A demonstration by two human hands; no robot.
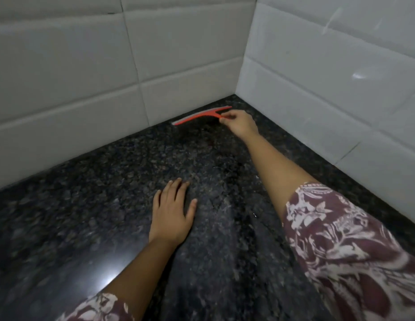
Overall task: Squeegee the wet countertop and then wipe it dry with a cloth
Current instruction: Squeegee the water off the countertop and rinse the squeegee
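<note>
A dark speckled granite countertop is seen from above, reaching back into a corner where two walls of white rectangular tiles meet. The left-hand wall is met along a line running from the lower left up to the corner, and the right-hand wall is met along a line dropping to the lower right. Between these two edges the stone lies bare, with wide open room across the middle and the near left, where a bright glare is reflected. The right hand is stretched far forward, close to the corner, and is curled loosely, with thumb and fingertips pinched on the short handle of a red squeegee; the rest of the hand is kept partly open. The squeegee is placed just in front of the left-hand wall, near the corner, with its blade appearing to meet the stone. Its long axis is laid nearly parallel to that wall, running from lower left to upper right, and its handle is pointed back toward the right hand. The left hand is laid flat and open on the countertop, fingers spread and pointing away, with nothing held. Patterned maroon and white sleeves are worn on both arms.
</note>
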